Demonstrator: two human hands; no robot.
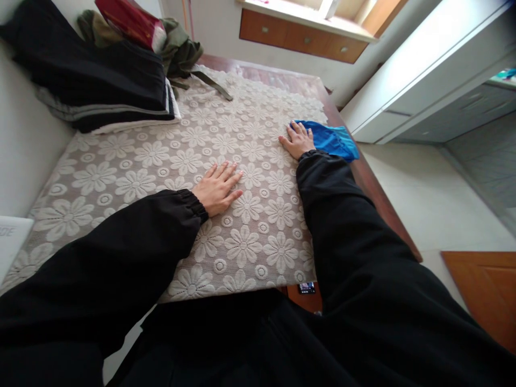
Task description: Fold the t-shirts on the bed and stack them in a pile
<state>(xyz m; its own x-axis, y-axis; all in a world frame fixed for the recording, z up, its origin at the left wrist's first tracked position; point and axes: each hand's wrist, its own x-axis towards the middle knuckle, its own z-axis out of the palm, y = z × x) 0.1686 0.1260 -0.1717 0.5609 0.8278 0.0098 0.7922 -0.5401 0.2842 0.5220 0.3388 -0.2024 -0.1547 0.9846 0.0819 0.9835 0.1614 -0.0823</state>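
Note:
My left hand [217, 188] lies flat, fingers stretched out, on a cream lace tablecloth with a flower pattern [169, 161]. It holds nothing. My right hand [299, 141] rests flat farther right, near the cloth's right edge, its fingers spread and touching the edge of a blue cloth [332, 141]. The blue cloth lies crumpled at the table's right side, partly over the edge. Both arms wear black sleeves.
A stack of folded dark clothes [100, 86] sits at the far left, with a red item [131, 22] and an olive garment [181, 51] behind it. The wooden table [374, 188] shows along the right edge. A small phone [306, 288] lies at the near edge.

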